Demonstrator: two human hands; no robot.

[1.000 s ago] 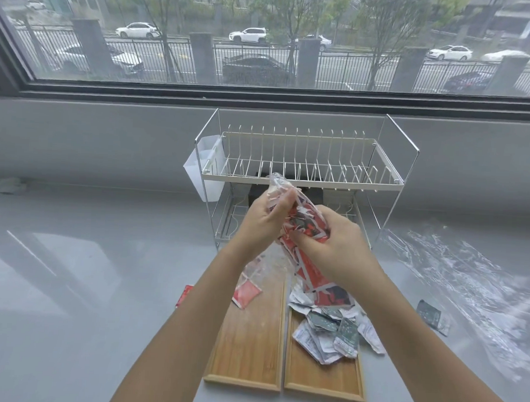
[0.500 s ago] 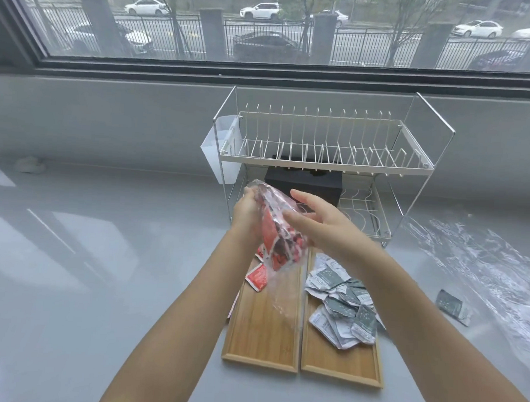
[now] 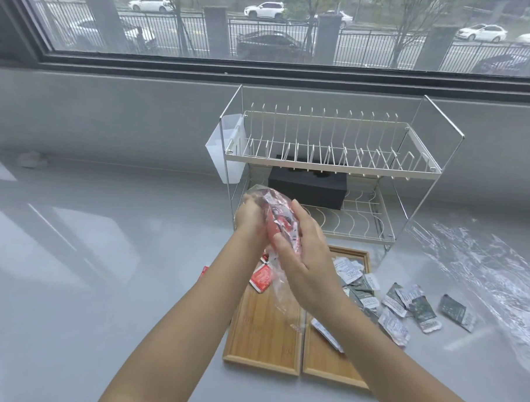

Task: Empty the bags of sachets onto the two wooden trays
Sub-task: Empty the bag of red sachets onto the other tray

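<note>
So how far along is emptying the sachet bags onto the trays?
Roughly halfway. Done: the grey sachets are out on the right tray, several spilled onto the counter beside an empty plastic bag. In hand: left hand and right hand squeeze the bag of red sachets above the left tray. Left: only a few red sachets have dropped.

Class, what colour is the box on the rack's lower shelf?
Black box, clearest in the head view.

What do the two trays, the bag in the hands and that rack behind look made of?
Trays: likely bamboo or light wood, showing grain and a raised rim, matte. Bag of red sachets: thin clear plastic film, crinkled and glossy. Dish rack: thin metal wire, apparently cream-coated, with shinier bare uprights.
</note>
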